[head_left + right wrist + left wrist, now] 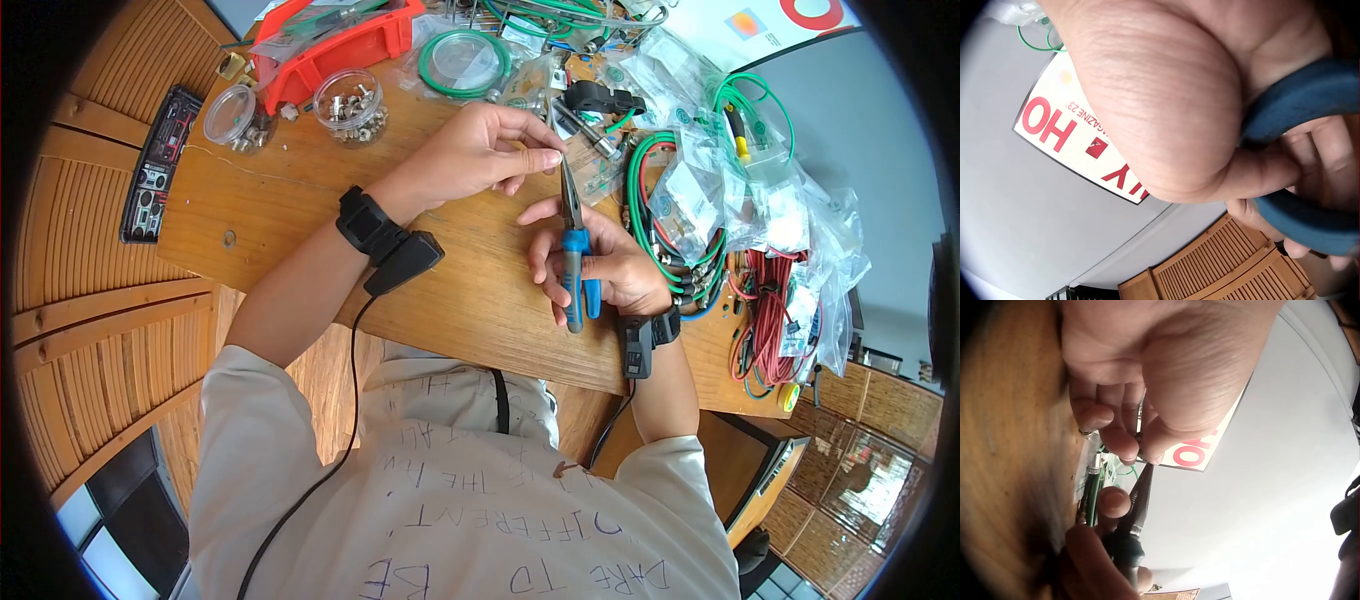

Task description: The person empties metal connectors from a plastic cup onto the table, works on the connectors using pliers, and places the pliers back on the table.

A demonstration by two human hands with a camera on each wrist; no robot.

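My right hand (622, 262) grips a pair of needle-nose pliers (573, 250) with blue handles, their long nose pointing away from me over the table. In the right wrist view the thumb passes between the two spread blue handles (1300, 94). My left hand (462, 158) is at the pliers' tip. Its thumb and index finger pinch a small dark metal piece (1140, 437), mostly hidden by the fingers; I cannot tell what kind of part it is. The plier tip reaches right to the left thumb's end in the left wrist view.
Round clear jars (352, 108) of metal connectors and a red bin (335, 50) stand at the back left. Coiled green cables (640, 200), plastic bags (690, 205) and a red wire bundle (768, 300) crowd the right side. The wooden table (470, 310) ends close to my lap.
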